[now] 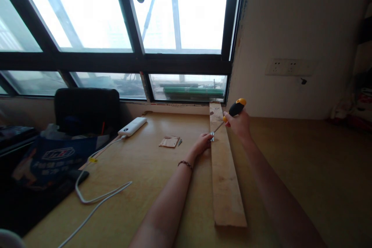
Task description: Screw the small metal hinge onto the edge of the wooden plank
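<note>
A long wooden board [225,178] lies on the table, running away from me toward the window. A small silvery metal plate with holes [212,136], hinge-like in look, sits at the board's left edge. My left hand [202,144] has its fingers closed on that plate and against the board's side. Held in my closed right hand [238,122] is a screwdriver [236,108] with a black and yellow handle. Its shaft slants down to the left, and the tip meets the plate. Whether a screw is under the tip is too small to tell.
Left of the board lie a small square wooden piece [169,142] and several screws [179,142]. A white power bank [133,126] with a white cable [101,197] rests near the table's left edge. Beyond are a black chair [87,104] and a blue bag [58,159].
</note>
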`<state>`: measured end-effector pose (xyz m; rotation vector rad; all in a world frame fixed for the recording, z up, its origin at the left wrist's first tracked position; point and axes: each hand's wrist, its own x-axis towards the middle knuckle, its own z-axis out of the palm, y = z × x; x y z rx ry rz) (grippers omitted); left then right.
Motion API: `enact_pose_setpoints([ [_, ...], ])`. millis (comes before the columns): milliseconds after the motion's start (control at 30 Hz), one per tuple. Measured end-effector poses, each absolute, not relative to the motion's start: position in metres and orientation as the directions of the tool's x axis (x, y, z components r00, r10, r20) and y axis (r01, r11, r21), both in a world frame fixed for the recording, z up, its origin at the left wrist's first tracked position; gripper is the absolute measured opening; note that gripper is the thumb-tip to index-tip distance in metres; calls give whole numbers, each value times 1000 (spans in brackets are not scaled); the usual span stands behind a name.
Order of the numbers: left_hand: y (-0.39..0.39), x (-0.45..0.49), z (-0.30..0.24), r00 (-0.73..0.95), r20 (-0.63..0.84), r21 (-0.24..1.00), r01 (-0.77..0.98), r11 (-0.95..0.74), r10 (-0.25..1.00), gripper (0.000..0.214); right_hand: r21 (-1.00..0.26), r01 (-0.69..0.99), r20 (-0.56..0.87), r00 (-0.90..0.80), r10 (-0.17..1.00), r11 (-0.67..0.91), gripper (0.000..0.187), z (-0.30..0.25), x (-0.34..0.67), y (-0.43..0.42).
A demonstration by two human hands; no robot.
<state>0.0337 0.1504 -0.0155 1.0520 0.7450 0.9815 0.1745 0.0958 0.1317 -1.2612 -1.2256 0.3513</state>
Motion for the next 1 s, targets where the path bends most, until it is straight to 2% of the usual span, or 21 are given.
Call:
enact_pose_setpoints([
  [100, 154, 33, -17, 379, -40, 966, -222, 133, 925, 25, -814, 482, 528, 383, 758, 324, 32, 140, 175, 88],
  [333, 163, 27, -19, 379, -17, 998, 60, -6, 925, 31, -819, 502, 468, 304, 829, 278, 25, 141, 171, 86],
  [700, 163, 25, -20, 401, 29, 995, 74, -64, 916, 33, -822, 490, 447, 241, 861, 290, 22, 132, 171, 94],
  [767, 161, 25, -17, 407, 23, 996, 64, -54, 913, 33, -857, 405, 419, 183, 890, 320, 26, 133, 170, 93],
  [900, 156, 26, -11, 387, 13, 998, 58, -39, 922, 34, -961, 61, 270, 15, 963, 269, 34, 140, 170, 87],
  [1000, 153, 25, -7, 383, 2, 998, 56, -26, 924, 34, -975, -35, 220, -67, 973, 218, 34, 144, 171, 84],
])
